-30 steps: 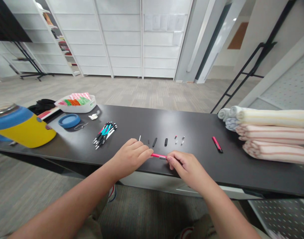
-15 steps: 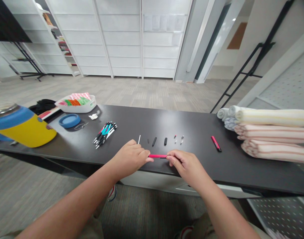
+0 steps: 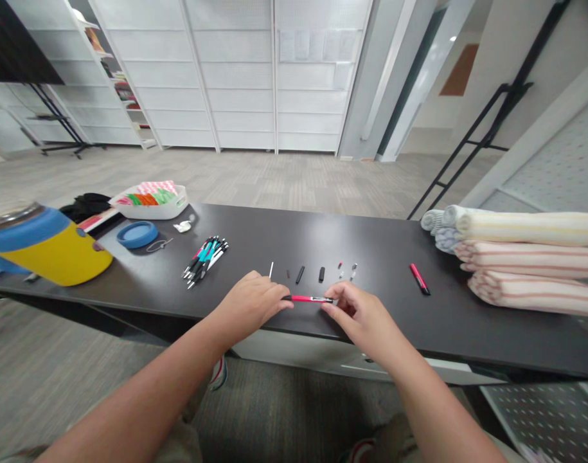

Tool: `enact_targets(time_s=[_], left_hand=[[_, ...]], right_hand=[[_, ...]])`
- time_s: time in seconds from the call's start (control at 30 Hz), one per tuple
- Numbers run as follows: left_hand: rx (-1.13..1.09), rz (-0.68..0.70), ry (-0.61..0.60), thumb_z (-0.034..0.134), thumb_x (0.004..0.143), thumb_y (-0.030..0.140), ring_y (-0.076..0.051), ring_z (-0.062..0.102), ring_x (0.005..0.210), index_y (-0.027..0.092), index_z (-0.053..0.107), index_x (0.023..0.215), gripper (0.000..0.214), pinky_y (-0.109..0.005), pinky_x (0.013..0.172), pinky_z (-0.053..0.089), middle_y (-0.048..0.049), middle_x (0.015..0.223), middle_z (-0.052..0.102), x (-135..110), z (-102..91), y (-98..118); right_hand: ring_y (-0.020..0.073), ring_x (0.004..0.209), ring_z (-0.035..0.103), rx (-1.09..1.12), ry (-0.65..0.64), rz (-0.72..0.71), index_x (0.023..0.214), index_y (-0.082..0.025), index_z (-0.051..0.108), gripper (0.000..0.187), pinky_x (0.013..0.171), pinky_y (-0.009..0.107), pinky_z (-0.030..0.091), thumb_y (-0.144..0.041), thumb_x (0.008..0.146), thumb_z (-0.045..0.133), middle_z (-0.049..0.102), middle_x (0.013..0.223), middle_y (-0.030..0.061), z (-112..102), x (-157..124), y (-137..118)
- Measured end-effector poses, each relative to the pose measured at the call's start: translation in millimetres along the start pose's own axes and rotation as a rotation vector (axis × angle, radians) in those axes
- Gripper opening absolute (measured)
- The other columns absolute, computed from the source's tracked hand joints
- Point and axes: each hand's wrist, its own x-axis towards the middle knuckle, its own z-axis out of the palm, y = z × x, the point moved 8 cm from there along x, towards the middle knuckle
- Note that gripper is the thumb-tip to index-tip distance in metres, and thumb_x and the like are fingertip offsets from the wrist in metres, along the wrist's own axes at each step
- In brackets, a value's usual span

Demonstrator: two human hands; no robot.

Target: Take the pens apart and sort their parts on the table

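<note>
A red pen [image 3: 307, 298] with dark ends lies level between my two hands, above the front part of the dark table. My left hand [image 3: 253, 302] grips its left end with closed fingers. At the other end, the thumb and fingertips of my right hand [image 3: 356, 313] pinch the dark tip. Just beyond the hands several small pen parts lie in a row: a thin white stick [image 3: 271, 269], a black clip-like piece [image 3: 300, 274], a short black piece [image 3: 321, 274] and tiny red and clear bits [image 3: 353, 271]. A second red and black pen piece [image 3: 419, 279] lies to the right.
A bunch of pens [image 3: 204, 260] lies left of my hands. Farther left are a blue ring-shaped lid [image 3: 137, 235], a white basket [image 3: 171, 209] and a yellow and blue container [image 3: 57, 247]. Rolled striped towels [image 3: 529, 251] are stacked on the table's right [image 3: 448, 321].
The pen has turned between my hands, so a silver-marked side and more of its dark left end show. My right fingers have shifted slightly right along it.
</note>
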Motion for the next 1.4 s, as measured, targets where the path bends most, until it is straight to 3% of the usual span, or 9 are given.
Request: enact_targets(time_s=[0.13,0.23,0.33,0.5,0.77,1.0,1.13,1.3,1.4], left_hand=[[-0.026,0.03,-0.002,0.047,0.107,0.047,-0.019,0.063,0.081,0.022,0.067,0.105,0.032,-0.035,0.073,0.034,-0.0001,0.084,0.07,1.2,-0.9,5.2],[-0.05,0.062,0.043,0.047,0.108,0.046,-0.018,0.063,0.081,0.021,0.067,0.104,0.032,-0.034,0.074,0.035,-0.0004,0.084,0.07,3.3,-5.1,11.3],[-0.064,0.077,0.079,0.048,0.108,0.044,-0.018,0.063,0.079,0.02,0.066,0.103,0.03,-0.034,0.074,0.036,0.0001,0.083,0.069,5.5,-7.5,14.6],[-0.022,0.109,0.126,0.051,0.107,0.042,-0.018,0.062,0.08,0.02,0.066,0.102,0.028,-0.034,0.075,0.037,-0.001,0.084,0.071,11.7,-7.0,18.2],[-0.078,0.134,0.181,0.055,0.106,0.038,-0.018,0.066,0.088,0.02,0.066,0.114,0.022,-0.034,0.081,0.04,-0.0016,0.097,0.076,18.2,-10.4,16.6],[-0.165,0.048,0.09,0.051,0.107,0.041,-0.018,0.067,0.091,0.022,0.069,0.108,0.025,-0.035,0.083,0.039,-0.0004,0.096,0.076,12.9,-1.7,2.0],[-0.149,0.023,0.04,0.046,0.109,0.041,-0.018,0.066,0.089,0.02,0.068,0.099,0.032,-0.035,0.082,0.039,-0.0018,0.09,0.074,14.4,2.9,2.5],[-0.113,0.035,0.0,0.043,0.11,0.041,-0.019,0.064,0.087,0.019,0.068,0.1,0.035,-0.034,0.08,0.037,-0.0031,0.09,0.073,15.6,4.9,5.4],[-0.106,0.045,0.002,0.043,0.11,0.042,-0.019,0.063,0.086,0.019,0.067,0.1,0.035,-0.034,0.08,0.037,-0.0035,0.09,0.072,14.6,5.3,6.0]], right_hand=[[0.017,0.078,0.065,-0.008,-0.077,-0.077,0.114,-0.027,0.071,0.026,0.07,0.029,0.046,-0.044,0.104,0.054,0.073,0.09,0.001,4.0,1.1,-12.5],[0.0179,0.085,0.065,-0.072,-0.086,-0.165,0.099,-0.025,0.073,0.03,0.076,0.03,0.045,-0.038,0.108,0.047,0.072,0.091,0.0025,4.2,1.9,-22.2],[0.0176,0.084,0.063,-0.099,-0.069,-0.163,0.09,-0.023,0.067,0.027,0.075,0.03,0.044,-0.035,0.107,0.049,0.069,0.088,0.0019,2.9,2.3,-22.4],[0.0169,0.085,0.066,-0.083,-0.113,-0.1,0.102,-0.026,0.067,0.02,0.074,0.029,0.044,-0.037,0.107,0.051,0.073,0.094,-0.0006,6.5,2.9,-19.9],[0.0175,0.088,0.066,-0.055,-0.068,-0.196,0.096,-0.024,0.069,0.021,0.078,0.028,0.046,-0.034,0.106,0.053,0.073,0.095,0.0016,2.7,9.4,-24.5],[0.018,0.09,0.067,-0.069,-0.047,-0.192,0.102,-0.025,0.071,0.017,0.08,0.029,0.048,-0.033,0.104,0.056,0.073,0.098,0.0022,1.9,5.5,-24.5],[0.0179,0.089,0.068,-0.124,-0.054,-0.141,0.105,-0.026,0.069,0.014,0.077,0.029,0.048,-0.036,0.103,0.059,0.074,0.099,0.0007,6.5,4.4,-21.7],[0.0187,0.091,0.068,-0.205,-0.067,-0.213,0.106,-0.026,0.071,0.026,0.079,0.031,0.047,-0.037,0.108,0.047,0.073,0.099,0.0025,11.6,3.1,-26.5],[0.0182,0.089,0.066,-0.181,-0.042,-0.211,0.102,-0.025,0.069,0.021,0.078,0.03,0.048,-0.037,0.106,0.052,0.072,0.098,0.0026,10.5,3.2,-26.4]])
